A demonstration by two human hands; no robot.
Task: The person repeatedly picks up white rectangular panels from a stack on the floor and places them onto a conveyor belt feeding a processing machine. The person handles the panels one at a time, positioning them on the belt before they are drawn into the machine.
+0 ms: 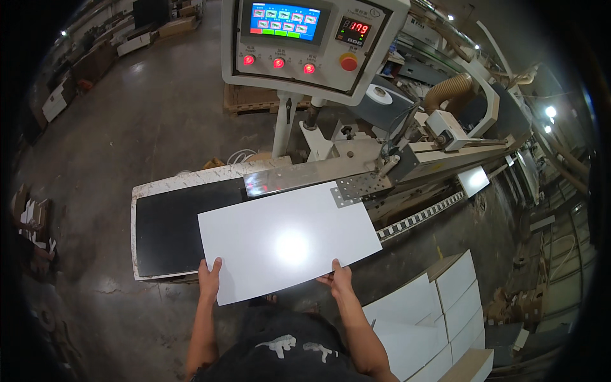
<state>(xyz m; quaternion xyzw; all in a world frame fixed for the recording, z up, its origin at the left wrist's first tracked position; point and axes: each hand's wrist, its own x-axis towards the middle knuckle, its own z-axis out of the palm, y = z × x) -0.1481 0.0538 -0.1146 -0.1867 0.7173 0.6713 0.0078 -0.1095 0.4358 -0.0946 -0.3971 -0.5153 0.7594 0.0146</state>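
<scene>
Two bare hands grip a white panel [289, 240] at centre frame, the left hand [209, 277] and right hand [339, 278] each closed over its near edge, thumbs on top. The glossy board looks stiff, flat and fairly light, likely slick and easily chipped at its corners, so the near-edge hold seems sound. Its far edge rests on the machine's black infeed table [167, 230], touching a metal guide fence [299, 177]. A control panel [305, 38] looms at upper centre; stacked white panels [439, 312] crowd the lower right.
</scene>
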